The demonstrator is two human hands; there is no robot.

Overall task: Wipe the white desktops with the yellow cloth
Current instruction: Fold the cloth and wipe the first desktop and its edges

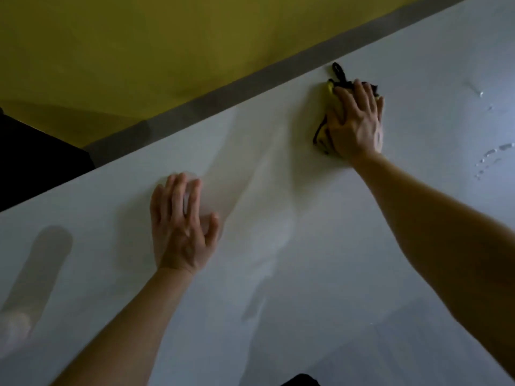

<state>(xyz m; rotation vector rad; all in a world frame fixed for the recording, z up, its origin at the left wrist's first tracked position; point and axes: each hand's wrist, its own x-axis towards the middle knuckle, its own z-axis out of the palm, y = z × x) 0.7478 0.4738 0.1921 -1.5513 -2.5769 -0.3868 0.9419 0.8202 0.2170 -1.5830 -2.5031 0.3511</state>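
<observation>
The white desktop (278, 274) fills most of the view and runs up to the right. A yellow cloth (323, 132) with black edging and a black loop lies near the desk's far edge. My right hand (355, 121) presses flat on top of it with straight, spread fingers, covering most of it. My left hand (182, 227) rests flat on the bare desktop at centre left, fingers spread, holding nothing.
Water droplets (490, 157) sit on the desktop at the right. A grey strip (223, 96) borders the far desk edge, with a yellow surface (139, 51) beyond it. A dark object (33, 157) stands at the left past the edge.
</observation>
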